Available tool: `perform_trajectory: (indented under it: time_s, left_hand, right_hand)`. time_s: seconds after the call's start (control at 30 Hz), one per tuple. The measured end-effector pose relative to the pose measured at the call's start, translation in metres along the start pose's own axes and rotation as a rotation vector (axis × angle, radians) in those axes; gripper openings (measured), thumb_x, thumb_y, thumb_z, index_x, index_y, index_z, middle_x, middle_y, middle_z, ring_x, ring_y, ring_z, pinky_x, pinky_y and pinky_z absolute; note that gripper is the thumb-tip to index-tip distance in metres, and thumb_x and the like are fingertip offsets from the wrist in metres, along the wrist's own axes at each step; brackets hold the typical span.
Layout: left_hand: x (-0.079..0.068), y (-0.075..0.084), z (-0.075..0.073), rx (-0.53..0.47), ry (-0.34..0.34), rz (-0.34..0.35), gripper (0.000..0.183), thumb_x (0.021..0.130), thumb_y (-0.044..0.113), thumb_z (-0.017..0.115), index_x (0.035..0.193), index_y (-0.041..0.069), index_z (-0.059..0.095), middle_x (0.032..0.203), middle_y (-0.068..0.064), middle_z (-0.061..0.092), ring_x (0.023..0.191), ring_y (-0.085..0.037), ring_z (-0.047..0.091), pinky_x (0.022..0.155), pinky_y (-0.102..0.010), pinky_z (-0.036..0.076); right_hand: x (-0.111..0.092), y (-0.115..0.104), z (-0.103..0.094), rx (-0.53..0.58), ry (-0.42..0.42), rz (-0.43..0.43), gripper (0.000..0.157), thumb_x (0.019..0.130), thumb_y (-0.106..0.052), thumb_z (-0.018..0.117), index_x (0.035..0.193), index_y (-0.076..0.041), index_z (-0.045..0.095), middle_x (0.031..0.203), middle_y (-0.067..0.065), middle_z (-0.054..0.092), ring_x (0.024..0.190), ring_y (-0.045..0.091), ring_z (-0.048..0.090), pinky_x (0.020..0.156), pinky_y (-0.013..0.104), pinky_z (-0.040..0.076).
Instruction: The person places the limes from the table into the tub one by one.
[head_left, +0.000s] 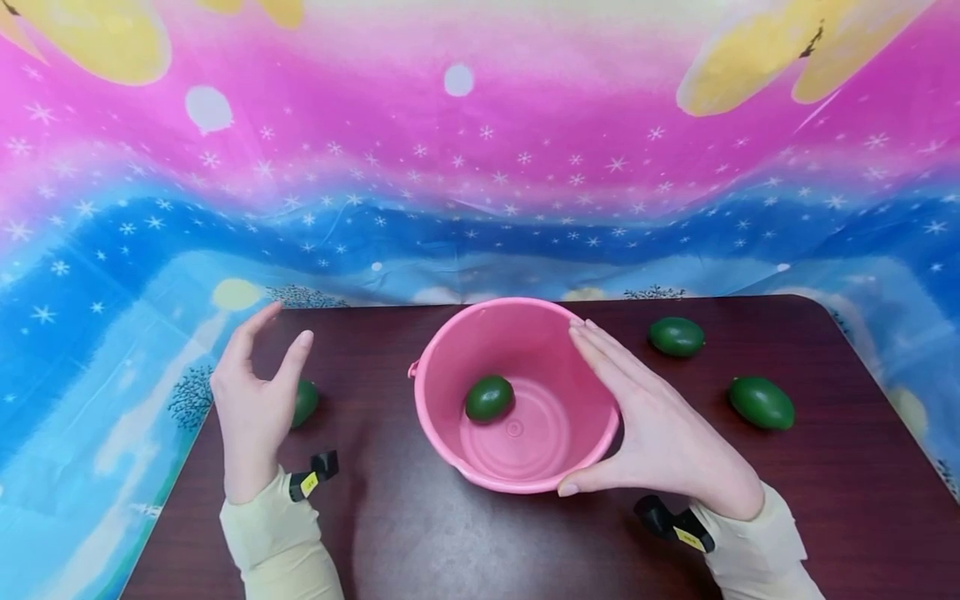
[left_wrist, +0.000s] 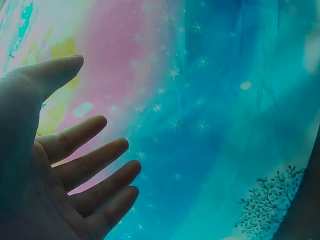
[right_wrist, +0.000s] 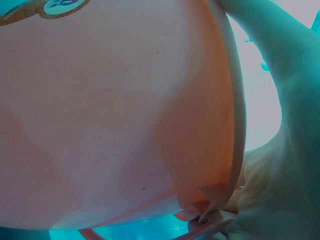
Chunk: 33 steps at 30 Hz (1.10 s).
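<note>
A pink bucket [head_left: 536, 346] stands at the middle of the table, its mouth tilted toward me. My right hand [head_left: 667, 429] holds it by the right side of the rim, thumb at the near edge and fingers along the far side. In the right wrist view, the bucket's outer wall [right_wrist: 120, 110] fills most of the frame. One dark green, lime-like fruit [head_left: 489, 398] lies inside. My left hand [head_left: 255, 408] is raised to the left, fingers spread, holding nothing. Another green fruit [head_left: 304, 403] is partly hidden behind it.
Two more green fruits, one farther back [head_left: 677, 337] and one nearer [head_left: 761, 402], lie right of the bucket on the dark brown table [head_left: 450, 550]. A colourful printed cloth [head_left: 480, 167] hangs behind and along the sides. The bucket's handle [right_wrist: 202, 231] shows below its rim.
</note>
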<state>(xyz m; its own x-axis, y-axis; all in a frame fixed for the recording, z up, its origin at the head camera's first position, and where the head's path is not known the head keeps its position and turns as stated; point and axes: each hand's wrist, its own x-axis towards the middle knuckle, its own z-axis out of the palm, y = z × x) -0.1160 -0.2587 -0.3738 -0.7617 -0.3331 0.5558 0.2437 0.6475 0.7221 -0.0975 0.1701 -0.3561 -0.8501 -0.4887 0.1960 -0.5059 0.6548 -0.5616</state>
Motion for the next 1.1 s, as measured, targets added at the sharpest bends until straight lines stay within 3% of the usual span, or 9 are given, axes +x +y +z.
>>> perform_trajectory:
  time_s: [0.2, 0.4, 0.53, 0.8, 0.93, 1.1]
  left_hand:
    - [0.000, -0.010, -0.002, 0.016, -0.029, -0.099, 0.048, 0.093, 0.030, 0.077, 0.139, 0.030, 0.065, 0.133, 0.000, 0.064, 0.126, -0.024, 0.056, 0.105, -0.043, 0.039]
    - [0.000, -0.011, -0.006, 0.102, -0.077, -0.296, 0.054, 0.094, 0.049, 0.070, 0.143, 0.027, 0.061, 0.136, -0.007, 0.063, 0.124, -0.029, 0.059, 0.103, -0.053, 0.042]
    - [-0.001, -0.016, -0.011, 0.226, -0.213, -0.394, 0.069, 0.096, 0.058, 0.061, 0.152, 0.021, 0.050, 0.144, -0.016, 0.055, 0.129, -0.036, 0.052, 0.103, -0.062, 0.038]
    - [-0.002, -0.038, -0.022, 0.470, -0.497, -0.468, 0.095, 0.095, 0.071, 0.049, 0.158, 0.002, 0.033, 0.154, -0.029, 0.038, 0.134, -0.053, 0.039, 0.102, -0.070, 0.035]
    - [-0.004, -0.049, -0.025, 0.495, -0.581, -0.531, 0.101, 0.092, 0.074, 0.051, 0.157, -0.001, 0.031, 0.154, -0.032, 0.035, 0.131, -0.054, 0.041, 0.099, -0.070, 0.038]
    - [-0.004, -0.059, -0.025, 0.486, -0.704, -0.539, 0.099, 0.089, 0.068, 0.064, 0.154, -0.003, 0.036, 0.150, -0.032, 0.040, 0.125, -0.052, 0.047, 0.092, -0.066, 0.044]
  right_hand:
    - [0.000, 0.000, 0.000, -0.005, 0.001, -0.002, 0.137, 0.055, -0.079, 0.083, 0.164, -0.029, 0.019, 0.168, -0.011, 0.013, 0.152, 0.014, 0.015, 0.107, 0.051, 0.042]
    - [0.000, -0.001, 0.000, -0.002, 0.004, 0.000, 0.136, 0.055, -0.079, 0.083, 0.164, -0.031, 0.018, 0.168, -0.011, 0.013, 0.152, 0.013, 0.015, 0.107, 0.051, 0.042]
    - [0.000, -0.001, -0.001, 0.000, 0.005, 0.006, 0.135, 0.055, -0.080, 0.083, 0.164, -0.030, 0.019, 0.168, -0.012, 0.013, 0.152, 0.013, 0.015, 0.106, 0.051, 0.044]
    - [-0.001, -0.001, 0.001, 0.001, 0.003, 0.008, 0.135, 0.056, -0.080, 0.083, 0.164, -0.030, 0.019, 0.168, -0.012, 0.013, 0.152, 0.013, 0.015, 0.105, 0.051, 0.044]
    - [0.000, 0.000, 0.001, 0.005, 0.009, 0.005, 0.135, 0.055, -0.079, 0.083, 0.164, -0.030, 0.021, 0.168, -0.012, 0.014, 0.151, 0.013, 0.016, 0.105, 0.051, 0.044]
    - [0.000, 0.000, 0.000, -0.009, 0.013, -0.009, 0.136, 0.054, -0.080, 0.083, 0.164, -0.028, 0.021, 0.168, -0.011, 0.015, 0.152, 0.014, 0.016, 0.106, 0.051, 0.043]
